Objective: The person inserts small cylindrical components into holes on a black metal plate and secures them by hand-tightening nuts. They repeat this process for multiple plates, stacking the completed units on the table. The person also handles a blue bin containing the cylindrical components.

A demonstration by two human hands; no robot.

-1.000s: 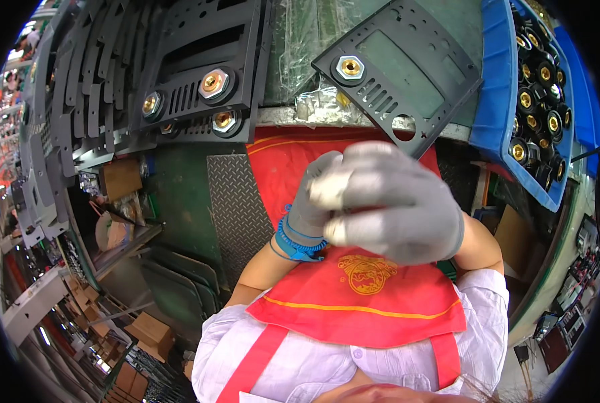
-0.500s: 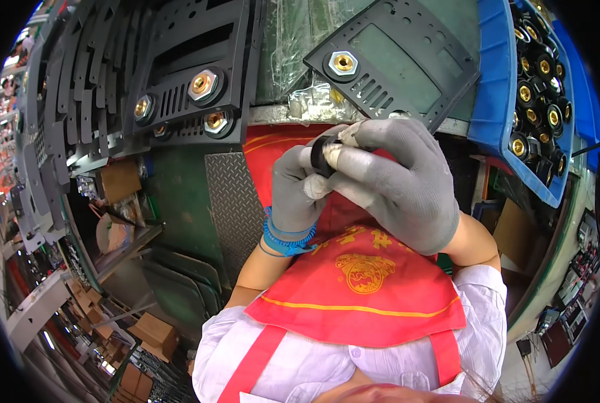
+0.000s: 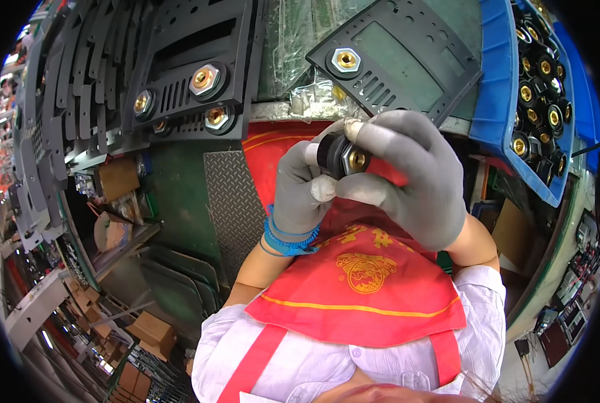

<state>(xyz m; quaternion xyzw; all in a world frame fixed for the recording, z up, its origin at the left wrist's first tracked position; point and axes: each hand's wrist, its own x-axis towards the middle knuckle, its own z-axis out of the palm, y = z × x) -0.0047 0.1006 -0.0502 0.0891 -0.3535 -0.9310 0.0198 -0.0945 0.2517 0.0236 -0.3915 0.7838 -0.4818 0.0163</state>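
Observation:
Above the red apron, my left hand [image 3: 296, 191], in a grey glove, is closed around a black round threaded fitting [image 3: 329, 156]. A silver hex nut with a brass centre [image 3: 355, 160] shows on the fitting's right face. My right hand [image 3: 422, 178], gloved too, has its thumb and bent fingers at the fitting's edge around the nut. Just beyond my hands a black metal panel [image 3: 453, 52] lies slanted on the bench, partly over its front edge. One fitting with a nut [image 3: 346, 61] sits in its near left corner; my right hand covers the panel's nearest corner.
A blue bin [image 3: 493, 87] at the right holds several black fittings with brass centres [image 3: 531, 115]. More black panels [image 3: 179, 84] with fittings stand at the left, beside a row of dark metal brackets [image 3: 88, 87]. Clear plastic film [image 3: 293, 47] lies on the green bench.
My right hand's fingers have opened slightly and shifted right, uncovering the nut's brass centre. The fitting has turned to face right; my left hand still holds it.

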